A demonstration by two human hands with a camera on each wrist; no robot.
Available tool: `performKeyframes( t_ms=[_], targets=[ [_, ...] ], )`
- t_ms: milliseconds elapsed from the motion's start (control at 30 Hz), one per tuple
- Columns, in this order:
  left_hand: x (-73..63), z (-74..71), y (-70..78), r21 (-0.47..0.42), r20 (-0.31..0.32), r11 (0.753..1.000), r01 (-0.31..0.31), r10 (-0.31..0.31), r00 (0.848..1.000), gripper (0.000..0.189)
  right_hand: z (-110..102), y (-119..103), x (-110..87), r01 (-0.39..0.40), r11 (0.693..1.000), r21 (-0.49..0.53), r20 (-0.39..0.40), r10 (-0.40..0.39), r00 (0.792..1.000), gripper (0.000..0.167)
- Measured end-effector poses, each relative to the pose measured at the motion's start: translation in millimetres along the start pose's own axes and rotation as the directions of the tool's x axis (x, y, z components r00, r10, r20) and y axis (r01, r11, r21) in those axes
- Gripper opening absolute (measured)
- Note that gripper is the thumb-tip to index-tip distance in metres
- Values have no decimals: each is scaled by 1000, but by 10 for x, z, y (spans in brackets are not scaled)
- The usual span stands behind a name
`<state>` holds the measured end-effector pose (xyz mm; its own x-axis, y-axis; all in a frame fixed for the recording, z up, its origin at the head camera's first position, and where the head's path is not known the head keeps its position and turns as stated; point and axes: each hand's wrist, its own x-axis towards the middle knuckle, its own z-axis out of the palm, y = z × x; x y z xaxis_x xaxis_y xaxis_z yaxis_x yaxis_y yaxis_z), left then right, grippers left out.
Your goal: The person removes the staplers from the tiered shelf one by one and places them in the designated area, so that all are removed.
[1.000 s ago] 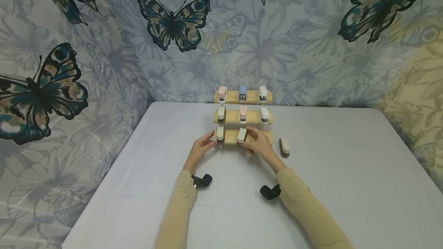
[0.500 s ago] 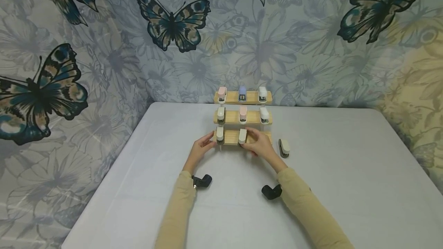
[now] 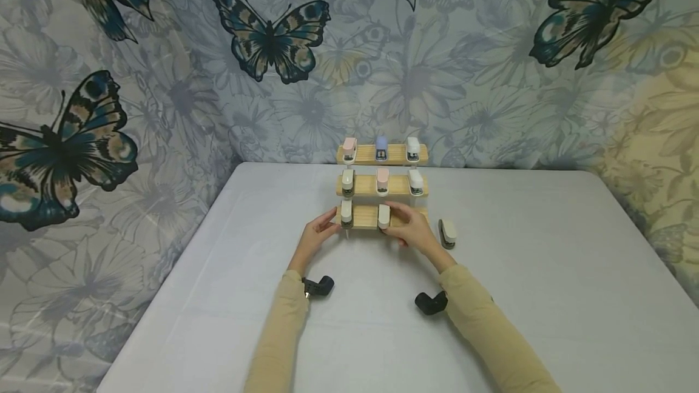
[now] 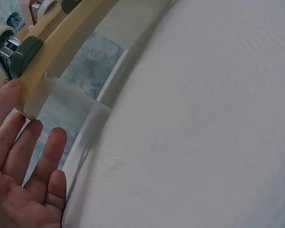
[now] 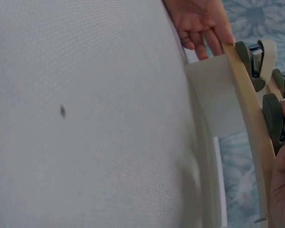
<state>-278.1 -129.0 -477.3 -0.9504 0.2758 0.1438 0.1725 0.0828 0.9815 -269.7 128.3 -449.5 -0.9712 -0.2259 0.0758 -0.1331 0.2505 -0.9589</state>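
Note:
A three-tier display rack with wooden shelves [image 3: 364, 217] carries small staplers. My left hand [image 3: 318, 230] grips the left end of the bottom shelf; in the left wrist view its thumb [image 4: 7, 95] lies on top and fingertips touch the end from below. Beside that thumb stands a cream stapler [image 3: 346, 211] with a dark grey base. At the middle of the same shelf, my right hand [image 3: 412, 227] holds another cream stapler [image 3: 384, 216] between thumb and fingers. The right wrist view shows this stapler's dark base [image 5: 272, 118] over the wooden strip, its top partly hidden by the fingers.
One more cream stapler [image 3: 448, 233] lies on the white tabletop [image 3: 519, 296], right of the rack. Pink [image 3: 382, 179], lilac [image 3: 381, 147] and white staplers [image 3: 415, 181] stand on the upper shelves. A butterfly-patterned wall covering [image 3: 464, 90] rises behind the table.
The stapler in my right hand has turned from slanted to nearly straight and shifted slightly right on the bottom shelf. My left hand has stayed at the shelf end.

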Motion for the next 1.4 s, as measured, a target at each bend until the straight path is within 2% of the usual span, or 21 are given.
performKeyframes(
  t_ms=[233,467,767,1000,1133,1267,1367,1400],
  targets=[
    [1,-3,-3,8,6,1000,-1,1,1000,49,-42,16,-51,41,999,-20,-21,-41,999,60],
    [-1,-2,-7,-3,0,1000,6,-6,1000,49,-106,60,-103,136,991,16,0,-136,991,57],
    [-9,-6,-1,19,9,999,-26,26,1000,48,-145,46,-119,42,999,-7,11,-42,999,61],
    [5,6,-31,3,16,999,-33,33,999,47,-208,65,-184,-14,1000,25,34,13,999,63],
    [3,15,-31,7,12,1000,-14,14,1000,48,-239,94,-208,-12,1000,26,28,11,1000,61],
    [3,9,-36,-7,6,1000,-4,4,1000,48,-277,100,-228,27,1000,15,25,-27,999,61],
    [44,-13,-143,-23,-13,1000,-1,0,1000,50,-315,94,-240,40,999,4,33,-40,999,61],
    [45,-16,-139,-22,-15,1000,-1,1,1000,50,-329,94,-242,41,999,-11,33,-41,999,61]
  ],
)
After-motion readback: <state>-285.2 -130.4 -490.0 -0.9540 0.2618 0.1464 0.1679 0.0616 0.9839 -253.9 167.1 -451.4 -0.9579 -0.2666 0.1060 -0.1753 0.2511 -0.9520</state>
